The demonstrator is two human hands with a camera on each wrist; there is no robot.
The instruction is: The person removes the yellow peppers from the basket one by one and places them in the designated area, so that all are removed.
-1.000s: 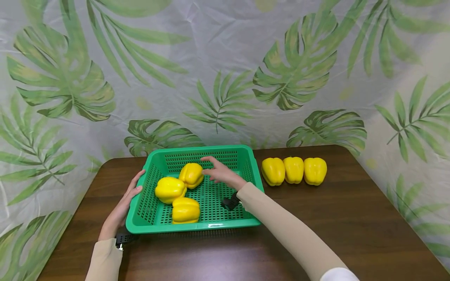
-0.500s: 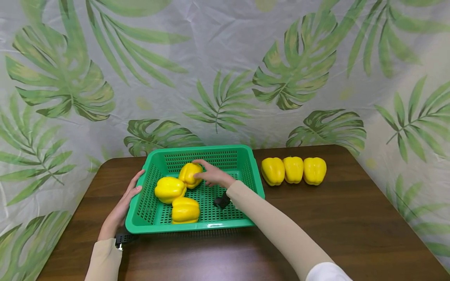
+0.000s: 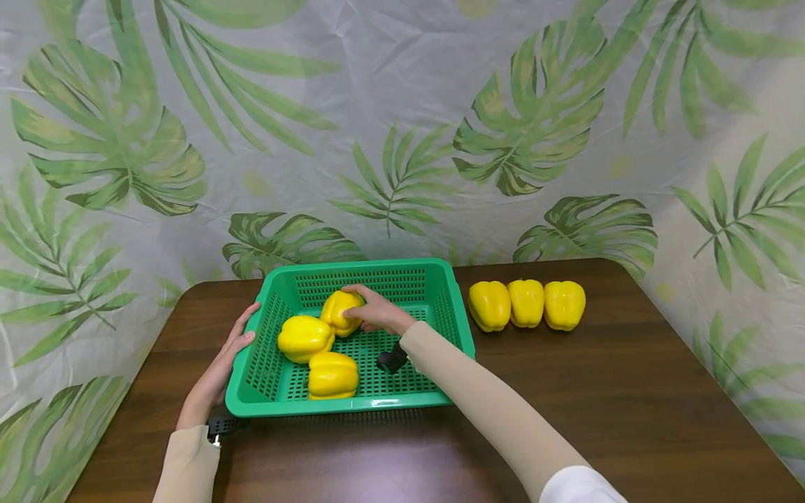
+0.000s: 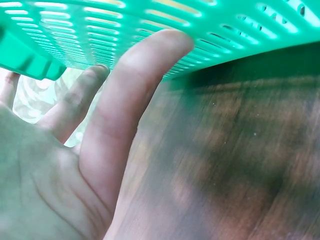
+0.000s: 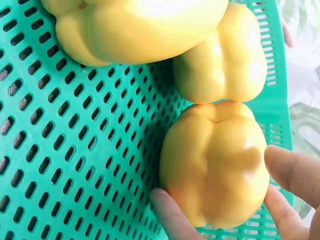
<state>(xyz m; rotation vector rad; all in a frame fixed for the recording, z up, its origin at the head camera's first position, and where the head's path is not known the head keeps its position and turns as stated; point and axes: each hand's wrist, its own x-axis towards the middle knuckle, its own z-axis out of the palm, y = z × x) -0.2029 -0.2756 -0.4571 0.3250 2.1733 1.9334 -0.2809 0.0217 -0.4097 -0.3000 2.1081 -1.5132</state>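
Note:
In the head view a green perforated basket (image 3: 402, 402) contains three yellow bell peppers. My right hand (image 3: 383, 312) reaches in and holds the rear bell pepper (image 3: 336, 318) between thumb and fingers; the right wrist view shows fingertips on opposite sides of this bell pepper (image 5: 212, 165). It lies against the left bell pepper (image 3: 305, 339), and the front bell pepper (image 3: 333, 376) sits nearer the front wall. My left hand (image 3: 216, 370) rests on the basket's left side, its thumb (image 4: 117, 110) extended along the slotted wall (image 4: 210, 32) in the left wrist view.
Three more yellow bell peppers (image 3: 527, 304) stand in a row on the brown wooden table (image 3: 604, 391), right of the basket. Behind the table hangs a leaf-patterned cloth (image 3: 402, 140).
My right hand has moved left and down onto the rear bell pepper, its fingers closing about it. The left hand and the basket have stayed in place.

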